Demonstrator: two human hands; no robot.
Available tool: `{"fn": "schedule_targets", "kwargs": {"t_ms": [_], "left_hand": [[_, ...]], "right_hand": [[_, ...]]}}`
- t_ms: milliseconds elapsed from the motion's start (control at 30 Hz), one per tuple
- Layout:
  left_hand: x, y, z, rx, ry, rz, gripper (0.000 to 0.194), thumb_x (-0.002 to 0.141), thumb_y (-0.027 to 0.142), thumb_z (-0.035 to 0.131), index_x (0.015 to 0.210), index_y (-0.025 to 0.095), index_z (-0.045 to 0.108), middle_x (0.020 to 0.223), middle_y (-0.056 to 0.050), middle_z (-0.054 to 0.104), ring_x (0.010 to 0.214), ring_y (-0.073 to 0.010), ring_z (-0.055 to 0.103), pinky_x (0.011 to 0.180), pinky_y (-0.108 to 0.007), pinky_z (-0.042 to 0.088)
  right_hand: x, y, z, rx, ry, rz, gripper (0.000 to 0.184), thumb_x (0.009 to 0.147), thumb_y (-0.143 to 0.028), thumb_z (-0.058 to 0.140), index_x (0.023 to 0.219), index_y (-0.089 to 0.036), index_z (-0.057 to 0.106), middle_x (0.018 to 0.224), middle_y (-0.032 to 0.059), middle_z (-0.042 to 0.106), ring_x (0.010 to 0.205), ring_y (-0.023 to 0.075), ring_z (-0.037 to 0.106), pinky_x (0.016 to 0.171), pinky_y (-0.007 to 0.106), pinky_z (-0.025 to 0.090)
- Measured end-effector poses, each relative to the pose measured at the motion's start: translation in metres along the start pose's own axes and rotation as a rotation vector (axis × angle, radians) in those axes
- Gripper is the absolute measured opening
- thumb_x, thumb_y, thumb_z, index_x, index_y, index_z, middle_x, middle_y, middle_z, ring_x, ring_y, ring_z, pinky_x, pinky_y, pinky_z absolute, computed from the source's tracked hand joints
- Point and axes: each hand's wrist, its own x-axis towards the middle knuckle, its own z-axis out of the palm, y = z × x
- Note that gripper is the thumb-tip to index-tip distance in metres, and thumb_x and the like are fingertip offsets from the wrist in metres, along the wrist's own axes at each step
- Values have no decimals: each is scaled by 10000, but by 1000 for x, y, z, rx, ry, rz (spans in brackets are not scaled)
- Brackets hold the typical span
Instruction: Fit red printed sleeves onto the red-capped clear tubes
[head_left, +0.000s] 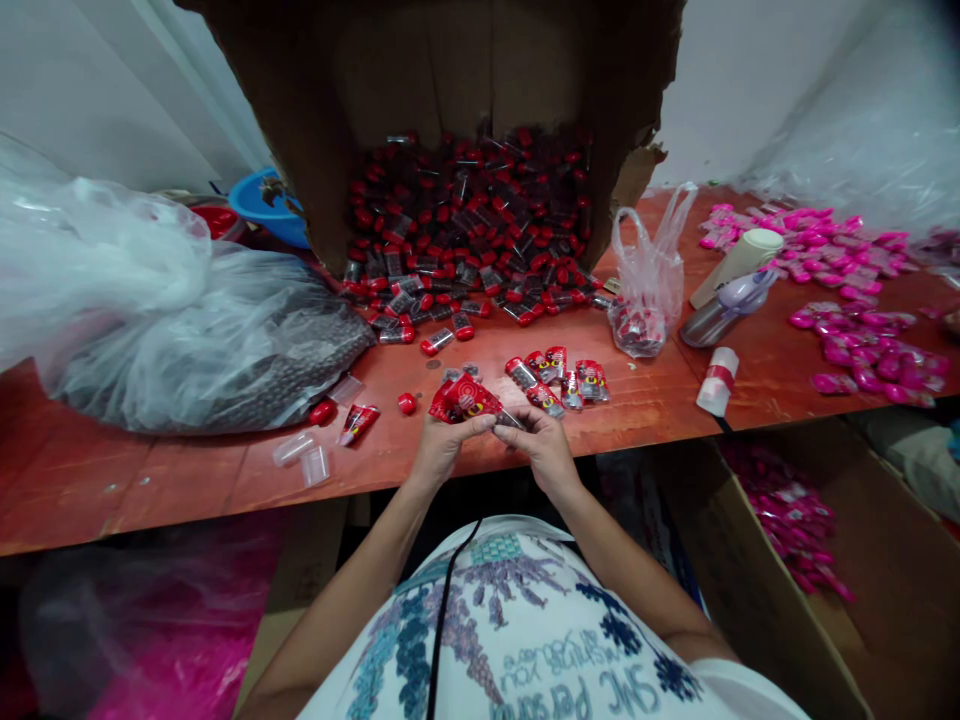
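Close together at the table's front edge, both my hands are closed. My left hand (444,445) pinches a fan of red printed sleeves (466,397) with black and yellow marks. Between thumb and fingers, my right hand (546,445) holds a small clear tube (511,419), whose end meets the sleeves; its contents are hard to make out. Just beyond the right hand lie several tubes in red printed sleeves (534,385). To the left are a loose red cap (407,403), a flat red sleeve (358,425) and clear empty tubes (315,466).
A torn cardboard box (630,185) spills red-capped tubes (472,215) onto the red table (202,475). A plastic bag of dark beads (247,340) lies left. Rightward are a small clear bag (643,300), a bottle (727,305), a tape-wrapped roll (718,382) and pink pieces (881,345).
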Motion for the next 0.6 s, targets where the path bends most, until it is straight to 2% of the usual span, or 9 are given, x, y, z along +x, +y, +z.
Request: {"fn": "schedule_targets", "kwargs": {"t_ms": [100, 233, 367, 467, 600], "left_hand": [[0, -1, -1, 11, 20, 0, 400, 517, 165, 828, 893, 169, 689, 873, -41, 705, 808, -193, 648, 811, -339, 506], [-1, 0, 3, 109, 60, 48, 234, 523, 198, 829, 699, 150, 682, 719, -26, 691, 698, -178, 639, 742, -324, 520], [-2, 3, 4, 147, 57, 56, 219, 524, 211, 830, 666, 143, 678, 687, -24, 687, 659, -168, 631, 725, -314, 516], [0, 1, 3, 51, 55, 43, 261, 516, 193, 830, 726, 153, 681, 747, -21, 697, 733, -175, 649, 786, -320, 505], [-1, -2, 3, -122, 83, -46, 440, 496, 162, 829, 907, 180, 672, 802, -8, 709, 766, -169, 657, 819, -328, 496]], "right_hand": [[0, 2, 0, -47, 6, -39, 276, 626, -330, 779, 843, -198, 671, 757, -4, 649, 651, 131, 576, 540, 238, 481], [-1, 5, 2, -282, 124, -274, 239, 667, -340, 758, 848, -210, 672, 818, 12, 632, 770, 160, 590, 700, 290, 494], [-4, 4, 3, -446, 158, -427, 191, 720, -325, 726, 869, -222, 663, 823, 14, 590, 767, 157, 565, 680, 277, 470], [-6, 2, 3, -468, 153, -472, 179, 741, -298, 711, 902, -240, 658, 842, 10, 577, 784, 157, 561, 704, 282, 470], [-6, 0, 3, -476, 74, -459, 310, 774, -279, 676, 1081, -290, 641, 886, 14, 555, 811, 160, 557, 723, 289, 485]]}}
